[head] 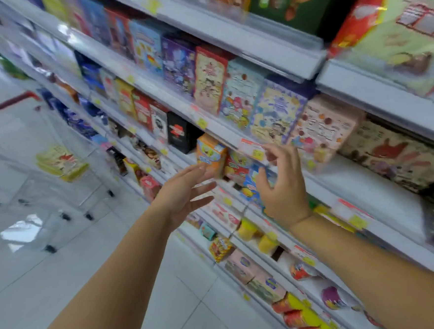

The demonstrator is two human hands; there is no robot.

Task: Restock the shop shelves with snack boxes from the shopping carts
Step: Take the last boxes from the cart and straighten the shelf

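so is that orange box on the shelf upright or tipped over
Upright: the orange box stands on its end, taller than wide, beside the black box.

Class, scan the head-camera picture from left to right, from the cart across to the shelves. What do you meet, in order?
yellow packs in the cart → left hand → right hand → fox-patterned box

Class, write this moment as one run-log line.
left hand: open, by orange box | right hand: curled before blue box, grip unclear | cart: holds yellow boxes

glossy white tile floor (26, 280)
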